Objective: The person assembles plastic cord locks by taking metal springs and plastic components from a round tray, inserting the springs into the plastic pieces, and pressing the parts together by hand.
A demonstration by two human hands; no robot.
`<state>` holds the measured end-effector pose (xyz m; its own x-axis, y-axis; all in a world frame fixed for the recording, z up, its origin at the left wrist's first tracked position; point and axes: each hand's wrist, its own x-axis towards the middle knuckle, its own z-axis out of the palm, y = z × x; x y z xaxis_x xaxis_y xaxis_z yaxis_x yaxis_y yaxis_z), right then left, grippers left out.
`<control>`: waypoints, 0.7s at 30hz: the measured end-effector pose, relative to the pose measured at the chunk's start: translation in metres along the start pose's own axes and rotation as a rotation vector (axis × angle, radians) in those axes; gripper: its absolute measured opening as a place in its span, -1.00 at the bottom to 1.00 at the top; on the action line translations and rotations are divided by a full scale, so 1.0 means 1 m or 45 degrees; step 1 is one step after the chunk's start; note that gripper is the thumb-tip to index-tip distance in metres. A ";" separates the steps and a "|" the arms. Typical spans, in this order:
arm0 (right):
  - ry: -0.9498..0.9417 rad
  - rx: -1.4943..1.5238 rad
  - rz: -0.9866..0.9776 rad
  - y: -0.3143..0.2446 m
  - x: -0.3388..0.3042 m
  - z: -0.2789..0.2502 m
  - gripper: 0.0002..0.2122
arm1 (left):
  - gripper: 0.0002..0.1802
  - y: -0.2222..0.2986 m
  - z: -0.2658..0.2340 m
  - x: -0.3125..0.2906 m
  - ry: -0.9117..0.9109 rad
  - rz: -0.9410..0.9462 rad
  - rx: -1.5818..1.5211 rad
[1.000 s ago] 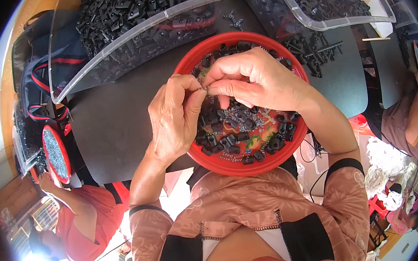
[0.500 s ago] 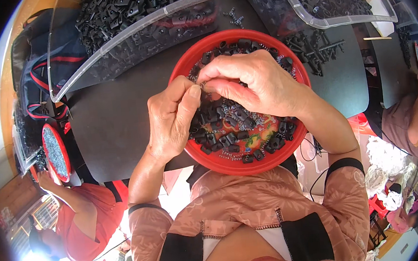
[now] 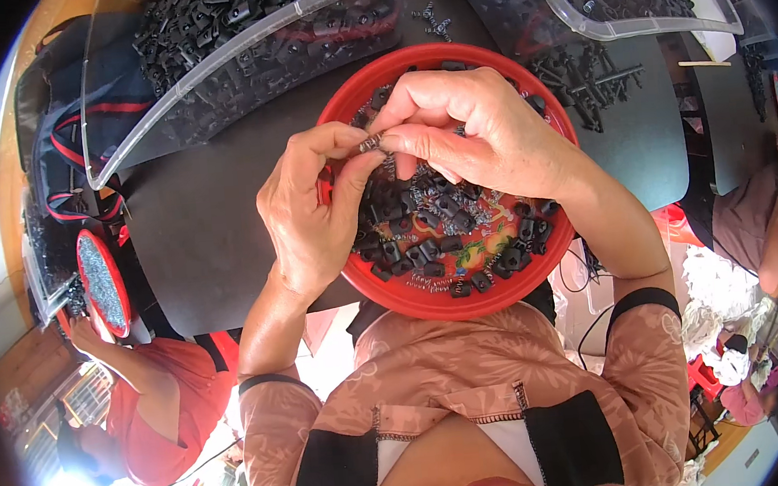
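Over a round red tray (image 3: 467,305), both hands meet at a small metal coil spring (image 3: 369,143). My left hand (image 3: 305,199) is closed, with thumb and index fingertips at the spring's left end. From the other side, my right hand (image 3: 495,134) pinches the same spring between thumb and forefinger. Black plastic cord-lock-like pieces (image 3: 422,254) and many loose springs (image 3: 426,185) lie in the tray below. My right hand covers part of the tray's far side.
Clear plastic bins heaped with black parts stand at the far left (image 3: 247,67) and far right (image 3: 610,29). Loose springs (image 3: 432,22) and black stemmed pieces (image 3: 589,86) lie on the dark table (image 3: 215,234). Co-workers sit left (image 3: 159,403) and right (image 3: 762,223).
My left thumb has moved lower and the finger gap has widened, bringing the spring into plain sight. Both hands still meet over the tray, which appears slightly higher in view.
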<state>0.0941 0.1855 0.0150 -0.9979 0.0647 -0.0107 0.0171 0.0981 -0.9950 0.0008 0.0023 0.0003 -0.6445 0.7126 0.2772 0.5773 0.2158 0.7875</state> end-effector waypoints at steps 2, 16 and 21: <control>-0.006 0.022 0.008 0.001 0.000 0.000 -0.92 | -0.81 -0.001 0.000 0.000 0.006 0.040 0.047; 0.166 -0.316 -0.367 0.016 0.002 0.009 -0.89 | -0.91 0.003 -0.006 0.002 -0.155 -0.214 -0.337; 0.116 -0.183 -0.293 0.018 0.002 0.009 -0.89 | -0.92 0.000 -0.002 0.001 -0.064 -0.098 -0.208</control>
<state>0.0914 0.1790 -0.0041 -0.9669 0.1131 0.2289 -0.1936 0.2597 -0.9461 -0.0009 0.0015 0.0022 -0.6555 0.7313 0.1885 0.4358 0.1625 0.8852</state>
